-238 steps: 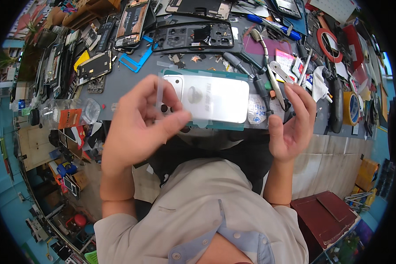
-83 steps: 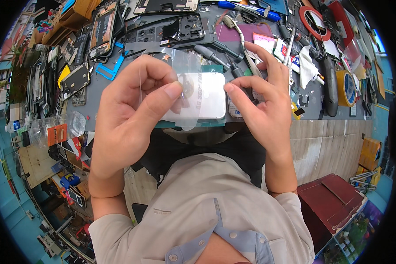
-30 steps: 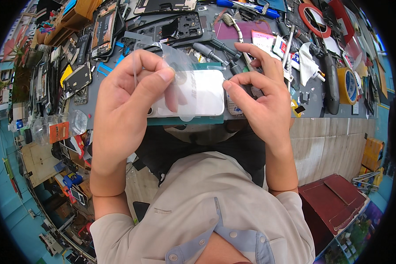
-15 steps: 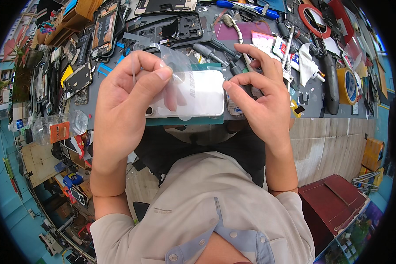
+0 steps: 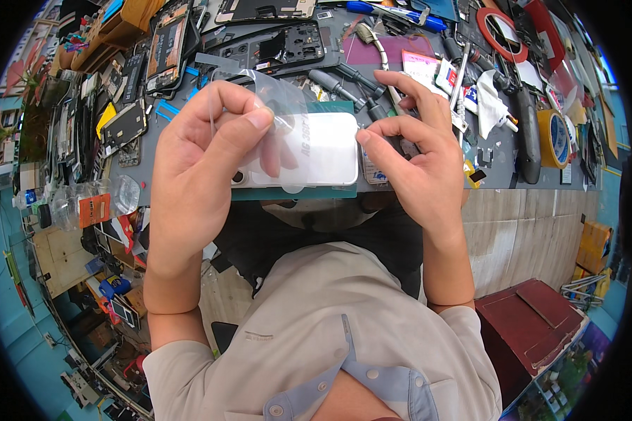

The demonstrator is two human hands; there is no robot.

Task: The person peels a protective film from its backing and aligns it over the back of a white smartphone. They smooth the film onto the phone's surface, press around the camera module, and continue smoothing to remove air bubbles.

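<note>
Between the thumb and index finger of my left hand (image 5: 202, 151) a clear plastic film (image 5: 281, 95) is pinched; part of it curls upward and part hangs over a white phone (image 5: 337, 144). The phone lies flat, its camera end partly hidden behind my left fingers. Under it is a dark green mat (image 5: 323, 191) at the near edge of the bench. My right hand (image 5: 425, 154) is at the phone's right end, its thumb and index fingertips by the edge and the other fingers spread. I cannot tell whether those fingertips touch the phone.
Screwdrivers (image 5: 337, 84) and a phone frame (image 5: 288, 45) lie just beyond the phone. To the right are a blue-and-yellow tape roll (image 5: 555, 137), a red ring (image 5: 502, 34) and a crumpled white tissue (image 5: 491, 105). Phone parts crowd the left, near a clear plastic bottle (image 5: 123, 195).
The film has shifted very slightly over the phone. Both hands stay almost in place, with the left one keeping its pinch.
</note>
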